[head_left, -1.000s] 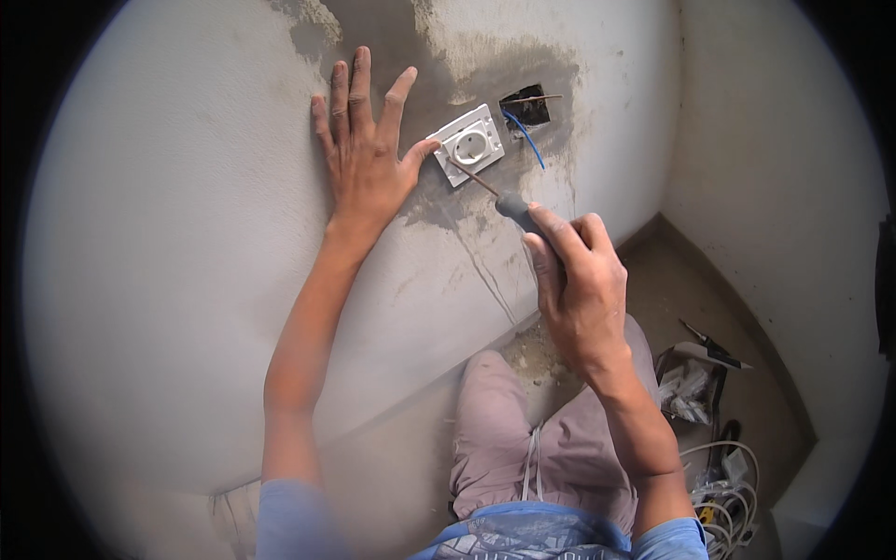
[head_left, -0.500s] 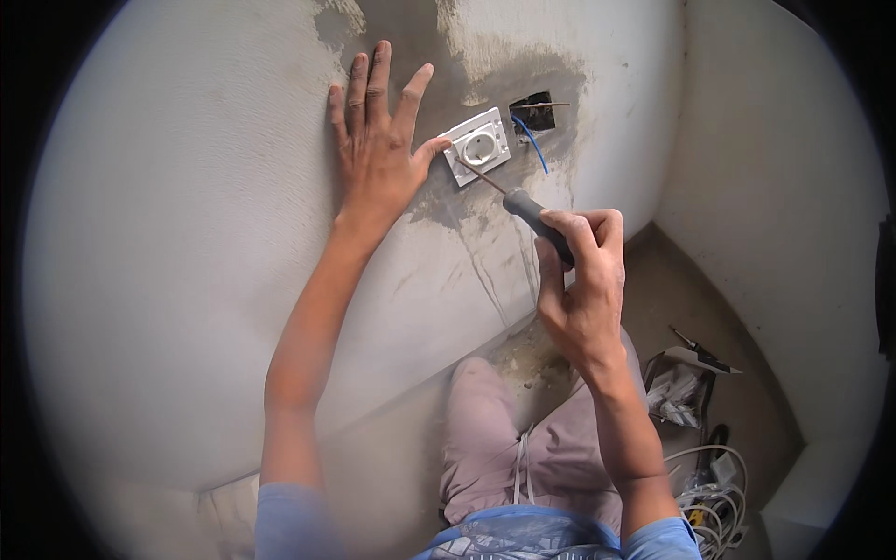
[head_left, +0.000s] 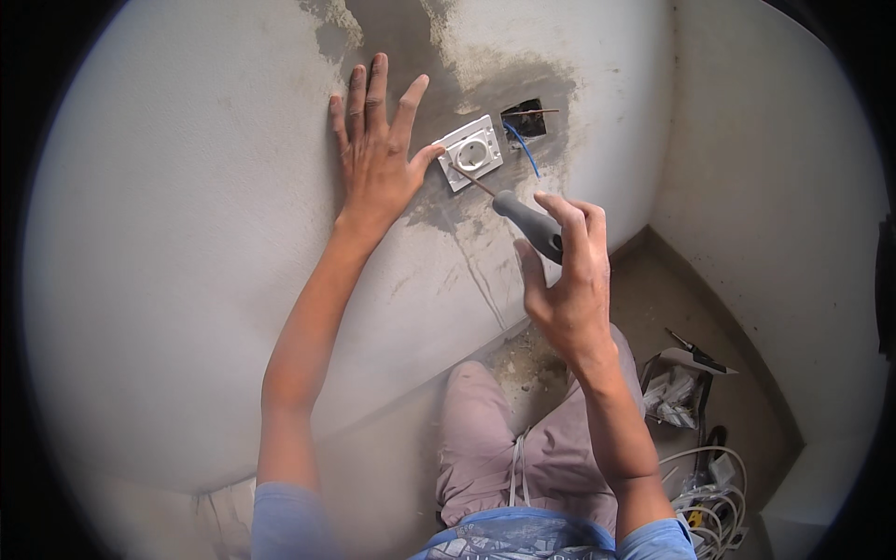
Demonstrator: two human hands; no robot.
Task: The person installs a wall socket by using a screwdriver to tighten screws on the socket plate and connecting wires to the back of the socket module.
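Note:
My left hand (head_left: 378, 173) lies spread on the wall, its thumb at the left edge of a white wall socket (head_left: 471, 152). The socket sits slightly tilted on grey patched plaster. A screwdriver (head_left: 527, 219) with a grey handle has its tip at the lower left of the socket's frame. My right hand (head_left: 574, 285) is loosely around the end of that handle, with thumb and forefinger eased apart; part of the handle is hidden by the fingers. Just right of the socket, a blue wire (head_left: 525, 149) and a bare-looking brownish wire (head_left: 537, 112) stick out of a square wall hole (head_left: 525, 121).
On the floor at right stands an open box (head_left: 677, 392) with plastic bags, a dark-handled tool (head_left: 689, 347) beside it. Coiled white cable (head_left: 719, 509) lies nearer me. Rubble (head_left: 527, 364) lies along the wall's foot. Two walls meet at a corner on the right.
The fingers of my right hand have loosened and opened around the screwdriver handle. The screwdriver tip stays at the socket, and my left hand keeps its place there. The view has shifted slightly.

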